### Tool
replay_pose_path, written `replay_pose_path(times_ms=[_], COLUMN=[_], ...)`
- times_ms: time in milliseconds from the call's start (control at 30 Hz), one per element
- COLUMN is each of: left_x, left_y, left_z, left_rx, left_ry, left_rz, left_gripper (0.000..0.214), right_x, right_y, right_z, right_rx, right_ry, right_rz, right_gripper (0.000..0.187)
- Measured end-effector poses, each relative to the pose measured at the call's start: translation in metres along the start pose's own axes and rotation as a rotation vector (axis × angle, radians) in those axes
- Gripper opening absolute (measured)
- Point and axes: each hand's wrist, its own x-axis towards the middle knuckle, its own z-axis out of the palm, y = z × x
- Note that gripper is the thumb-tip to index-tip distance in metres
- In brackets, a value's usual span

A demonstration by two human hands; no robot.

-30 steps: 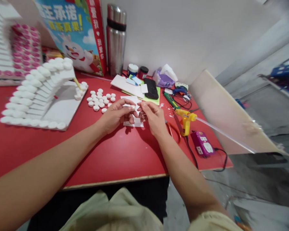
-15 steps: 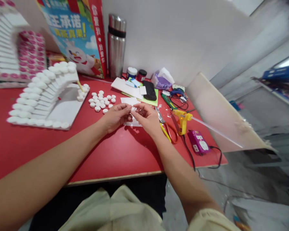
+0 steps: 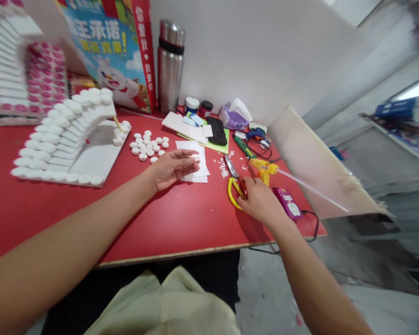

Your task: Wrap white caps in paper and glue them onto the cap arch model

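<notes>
My left hand (image 3: 172, 168) pinches a small white piece (image 3: 196, 158) between thumb and fingertips, above white paper sheets (image 3: 200, 167). My right hand (image 3: 260, 197) is closed around the red handle of a pair of scissors (image 3: 233, 171) that rests on the table. The yellow handle loop shows beside my fingers, and the grey blades point away from me. Just beyond the right hand is a yellow hot glue gun (image 3: 264, 167), its lower part hidden by the hand. White paper scraps (image 3: 223, 168) lie near the blades.
Round white pieces (image 3: 148, 146) lie left of the paper. A white curved stair model (image 3: 63, 135) stands further left. A steel thermos (image 3: 171, 65) and a printed box (image 3: 108, 51) stand behind. A purple power socket (image 3: 288, 203) sits near the red table's (image 3: 181, 223) right edge.
My right hand has left the small white piece and moved right, onto the scissors, whose yellow handle has shifted left. The left hand still holds the piece in nearly the same place.
</notes>
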Motion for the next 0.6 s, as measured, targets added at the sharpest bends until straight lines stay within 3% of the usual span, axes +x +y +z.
replay_pose_path(times_ms=[233, 467, 600], left_x=[-0.001, -0.002, -0.003], left_y=[0.002, -0.001, -0.005], left_z=[-0.001, 0.001, 0.003], left_rx=[-0.024, -0.066, -0.081], left_ry=[0.015, -0.021, -0.034], left_rz=[-0.031, -0.066, -0.070], left_gripper=[0.014, 0.017, 0.015], right_x=[0.021, 0.013, 0.003], right_y=[-0.003, 0.020, 0.033], right_z=[-0.003, 0.019, 0.032], right_rx=[0.098, 0.203, 0.434], right_ry=[-0.171, 0.015, 0.192], right_rz=[0.175, 0.132, -0.084], right_gripper=[0.047, 0.058, 0.062])
